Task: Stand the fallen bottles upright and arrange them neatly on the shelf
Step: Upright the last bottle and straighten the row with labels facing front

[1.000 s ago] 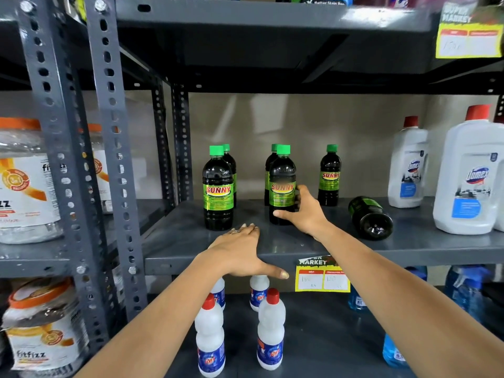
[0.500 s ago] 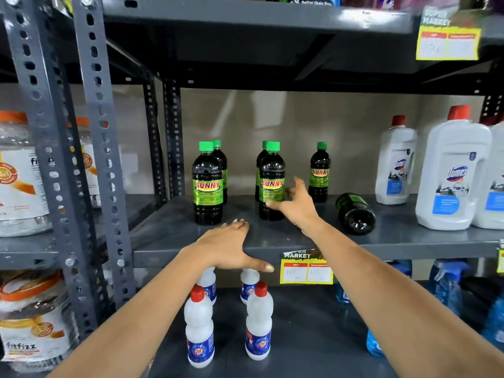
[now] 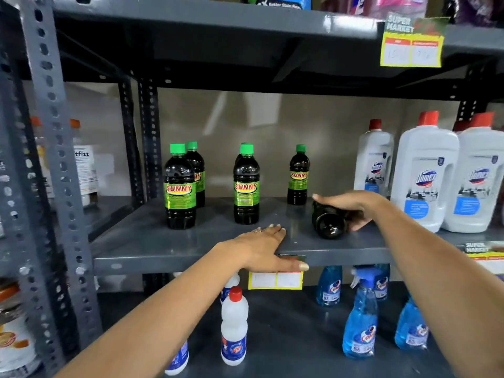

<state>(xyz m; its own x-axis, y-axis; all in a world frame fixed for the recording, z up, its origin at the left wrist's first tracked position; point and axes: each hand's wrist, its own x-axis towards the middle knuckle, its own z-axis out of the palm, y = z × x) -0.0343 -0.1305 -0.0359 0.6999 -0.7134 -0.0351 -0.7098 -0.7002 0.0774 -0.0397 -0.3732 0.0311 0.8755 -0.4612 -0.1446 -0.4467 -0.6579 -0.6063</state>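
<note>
While the shelf (image 3: 191,241) carries most of its stock upright, one item on it is not in order. Beyond and to the right of the right hand stand the large white bleach jugs (image 3: 425,170), upright and not part of the fault. Ahead of the left hand, further back on the shelf, five dark green-capped bottles (image 3: 246,186) stand upright in loose pairs, with a lone one at the right end of the group.

The fallen bottle (image 3: 330,223) lies on its side directly under the right hand (image 3: 351,205), well to the right of the left hand. Its long axis runs front to back, base toward the person and neck pointing to the rear, hidden by the hand. The right hand is draped over its body with fingers spread across the top and thumb low on the near side; it appears to be closing on the bottle, though a firm grasp cannot be confirmed. The left hand (image 3: 261,248) rests flat and empty on the front edge of the shelf, fingers extended, gripping nothing.

Judgement: the right hand is the nearer, and the coming lift should pivot the bottle about its near base, neck rising from the rear.
</note>
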